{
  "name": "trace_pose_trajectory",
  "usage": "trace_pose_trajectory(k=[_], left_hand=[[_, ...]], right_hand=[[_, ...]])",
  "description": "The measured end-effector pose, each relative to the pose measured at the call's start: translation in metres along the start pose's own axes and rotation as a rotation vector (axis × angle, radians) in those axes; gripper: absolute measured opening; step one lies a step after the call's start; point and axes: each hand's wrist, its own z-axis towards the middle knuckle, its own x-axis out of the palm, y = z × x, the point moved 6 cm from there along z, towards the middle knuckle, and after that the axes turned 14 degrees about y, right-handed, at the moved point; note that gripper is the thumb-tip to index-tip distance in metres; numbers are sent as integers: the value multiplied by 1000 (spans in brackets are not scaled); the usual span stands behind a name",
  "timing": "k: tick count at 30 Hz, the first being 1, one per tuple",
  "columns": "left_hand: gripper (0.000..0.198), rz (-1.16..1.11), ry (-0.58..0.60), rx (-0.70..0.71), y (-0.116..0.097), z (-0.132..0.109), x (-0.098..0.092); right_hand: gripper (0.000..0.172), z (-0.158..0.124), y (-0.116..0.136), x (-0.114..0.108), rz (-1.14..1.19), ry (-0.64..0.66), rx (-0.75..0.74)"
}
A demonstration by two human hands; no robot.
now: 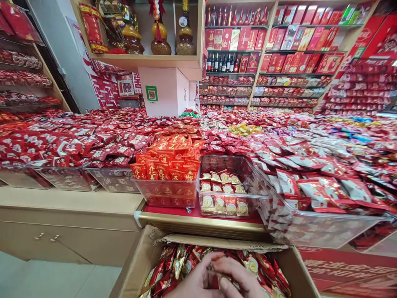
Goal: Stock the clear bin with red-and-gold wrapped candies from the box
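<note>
My left hand [198, 276] and my right hand [240, 275] meet at the bottom centre, just over an open cardboard box [132, 269]. The fingers of both hands are curled and touch each other; whatever lies between them is hidden. Red and gold wrapped candies [181, 260] fill the box beneath and around my hands. Right behind the box stands a clear plastic bin [257, 194], partly filled with small red and cream candy packets [228, 200] in rows. Its upper part and right side show bare plastic.
A bin of orange-red packets [167, 167] adjoins on the left, and a heaped bin of red and white packets [328, 188] on the right. The gold counter edge [201, 220] runs behind the box. A white pillar [161, 91] and bottle shelves [235, 27] rise behind.
</note>
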Motion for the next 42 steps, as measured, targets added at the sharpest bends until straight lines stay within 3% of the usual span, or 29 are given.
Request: trace_pose_trajectory(k=[3,5,9,13,17,19,21,25,27,28,29,31,33,37,42], left_hand=[[60,-134,67,-28,-6,-3,16],[60,-214,58,-95,-5,-5,22],[55,-260,-14,-196,-4,-7,21],[61,-219,-87,-241,-8,-8,11],[47,-121,-142,-228,-11,-10,5],[46,-63,-130,-213,-12,-9,6],[43,-38,-117,-187,-12,-8,7],[46,7,-179,-200,-8,-9,-2],[51,77,-251,-230,-4,-12,-10],[53,118,-278,-238,-2,-14,-13],[54,161,-289,-244,0,-15,-15],[54,225,-291,-249,3,-15,-19],[54,236,-276,-255,6,-15,-20],[53,210,-245,-245,4,-14,-20],[53,317,-275,-280,3,-15,-20]], right_hand=[[35,-5,1,-10,331,18,168],[33,-4,7,-12,486,63,172],[18,0,16,-13,594,94,143],[22,-1,4,-10,659,90,273],[24,-4,-4,-8,461,97,317],[24,-6,6,-13,239,99,321],[22,-6,36,-30,-98,49,244],[14,13,141,-90,-692,-200,-84],[17,44,171,-124,-915,-289,-31],[19,66,173,-138,-1006,-267,67],[22,91,167,-147,-1073,-154,200],[25,132,135,-152,-1167,199,459],[24,158,105,-150,-1173,410,589],[30,170,61,-137,-1150,630,658],[29,161,40,-133,-1153,748,718]])
